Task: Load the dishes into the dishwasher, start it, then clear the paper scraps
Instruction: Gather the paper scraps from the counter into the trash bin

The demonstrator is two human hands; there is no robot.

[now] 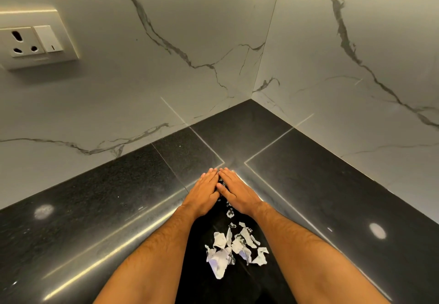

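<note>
Several torn white paper scraps (234, 248) with dark print lie in a loose heap on the black stone counter (95, 220), between my forearms. A few smaller bits trail from the heap up toward my hands. My left hand (204, 191) and my right hand (235, 192) lie flat on the counter side by side, fingers straight, fingertips meeting beyond the scraps. The two hands form a wedge on the far side of the paper. Neither hand holds anything. No dishes or dishwasher are in view.
The counter runs into a corner of white marble-look wall tiles (190, 42). A wall socket with a switch (33, 42) sits on the left wall, high up. Light strips and two round lamp reflections shine on the glossy stone.
</note>
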